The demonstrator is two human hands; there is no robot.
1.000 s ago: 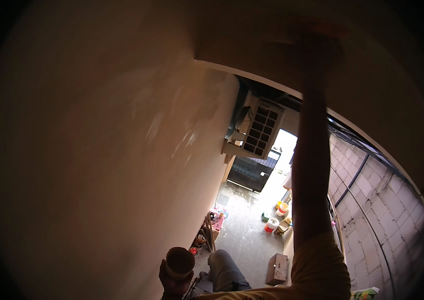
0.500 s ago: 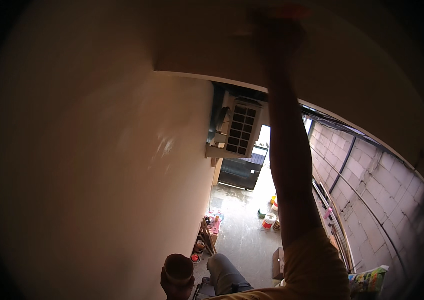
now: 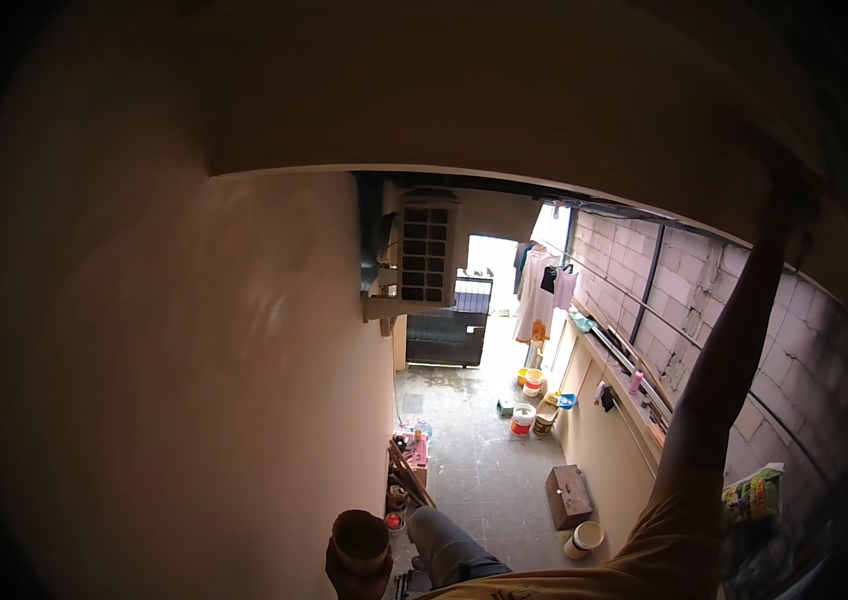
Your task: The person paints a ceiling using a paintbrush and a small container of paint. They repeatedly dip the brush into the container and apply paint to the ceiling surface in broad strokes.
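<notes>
My left hand (image 3: 356,580) is low at the bottom edge, its fingers wrapped round a small round cup-shaped container (image 3: 361,540) held upright beside the left wall. The inside of the container is too dark to read. My right arm reaches far up and to the right, and my right hand (image 3: 792,200) is against the dark face of an overhead beam (image 3: 464,120). Deep shadow hides most of its fingers. A faint reddish edge shows by that hand, on something I cannot make out.
A pale plastered wall (image 3: 194,380) runs close on my left. Far below are a brown box (image 3: 570,497), a white bucket (image 3: 584,540) and several paint pails (image 3: 523,420) on the grey floor. An air-conditioner unit (image 3: 427,252) juts from the left wall; hanging clothes (image 3: 536,300) and a block wall (image 3: 624,260) lie beyond.
My right hand has swept from the top middle across to the right along the beam. The view has shifted, showing more of the right side. My left hand keeps its hold on the container.
</notes>
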